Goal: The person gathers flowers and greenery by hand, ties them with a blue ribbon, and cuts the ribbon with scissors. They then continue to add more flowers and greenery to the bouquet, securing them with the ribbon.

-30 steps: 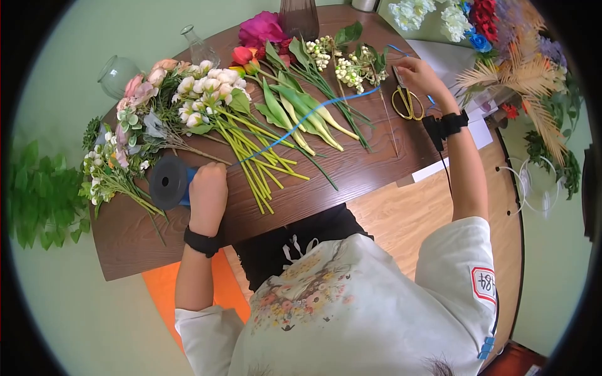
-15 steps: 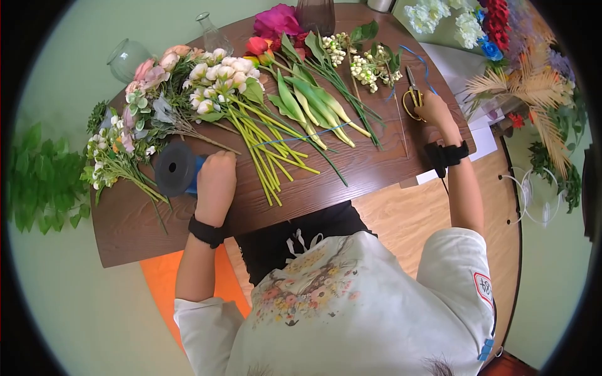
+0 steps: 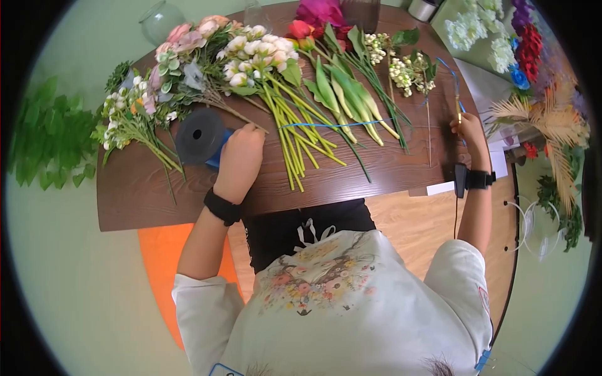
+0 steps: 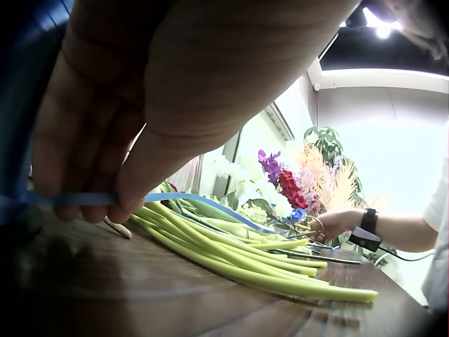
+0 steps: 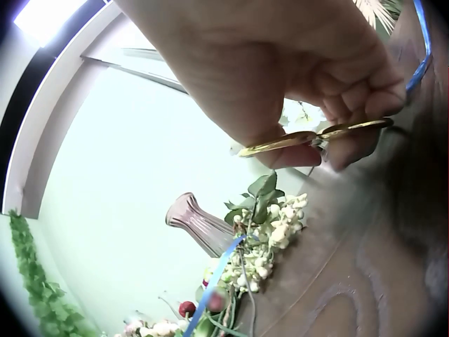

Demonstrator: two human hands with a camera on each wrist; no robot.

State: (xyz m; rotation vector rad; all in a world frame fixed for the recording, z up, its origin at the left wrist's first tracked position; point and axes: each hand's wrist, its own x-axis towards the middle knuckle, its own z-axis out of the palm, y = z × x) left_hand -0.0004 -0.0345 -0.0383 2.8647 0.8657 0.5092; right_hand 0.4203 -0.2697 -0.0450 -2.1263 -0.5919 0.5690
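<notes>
My left hand (image 3: 243, 160) is beside a dark-flanged spool (image 3: 188, 147) of blue ribbon. Its thumb and fingertips pinch the blue ribbon (image 4: 91, 199) near the tabletop. From there the ribbon runs right across the green flower stems (image 3: 291, 147) and the tulips (image 3: 354, 94). At the table's right end, my right hand (image 3: 471, 131) grips gold-handled scissors (image 3: 459, 114). The right wrist view shows the gold handles (image 5: 284, 143) between thumb and fingers, with the blades blurred. More blue ribbon (image 3: 456, 72) curls beside that hand.
Pink flowers (image 3: 188, 41), white blooms (image 3: 260, 53) and white-berry sprigs (image 3: 411, 72) lie along the table (image 3: 207, 194). Glass vases stand at the back, including a ribbed one (image 5: 200, 225). A thin stick (image 3: 429, 135) lies left of my right hand. More artificial flowers (image 3: 527, 56) fill the right side.
My right hand has moved to the scissors, gripped them and lifted them off the table. The ribbon has dropped lower across the stems. My left hand still pinches it; the view has shifted.
</notes>
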